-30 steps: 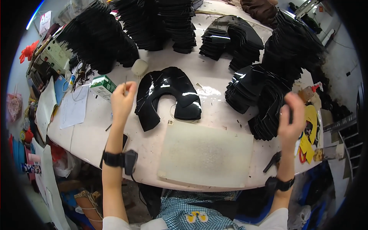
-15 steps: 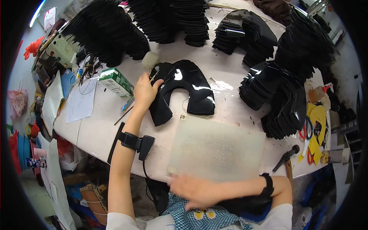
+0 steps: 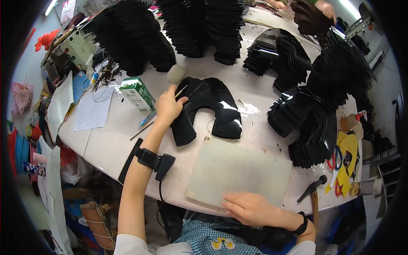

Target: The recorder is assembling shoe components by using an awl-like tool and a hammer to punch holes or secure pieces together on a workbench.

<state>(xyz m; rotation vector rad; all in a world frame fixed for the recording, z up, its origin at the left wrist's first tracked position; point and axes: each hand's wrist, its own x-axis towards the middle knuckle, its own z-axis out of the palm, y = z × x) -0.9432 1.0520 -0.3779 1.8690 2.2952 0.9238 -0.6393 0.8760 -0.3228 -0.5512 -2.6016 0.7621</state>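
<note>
My left hand (image 3: 170,105) is closed around a thin, light-coloured stick (image 3: 181,91), whose lower part the fingers hide. Just beyond the fingertips is a small whitish rounded pot (image 3: 175,74). Beside the hand lies a glossy black U-shaped piece (image 3: 226,98), its opening toward me and several layers fanned on its left arm. My right hand (image 3: 249,207) rests palm down at the near edge of a pale, translucent board (image 3: 238,168). Its fingers are stretched out, with nothing visible in them.
Tall stacks of black U-shaped pieces (image 3: 131,40) fill the far side, with more stacks (image 3: 312,136) at the right. A green and white carton (image 3: 138,92) and paper sheet (image 3: 94,110) lie left. A hammer (image 3: 313,187) and scissors (image 3: 335,163) are right. Another person's hand (image 3: 326,9) shows far off.
My right hand has moved rightward and up from the table's front edge onto the board, and its blur is gone. The view has shifted slightly; my left hand stays beside the black piece.
</note>
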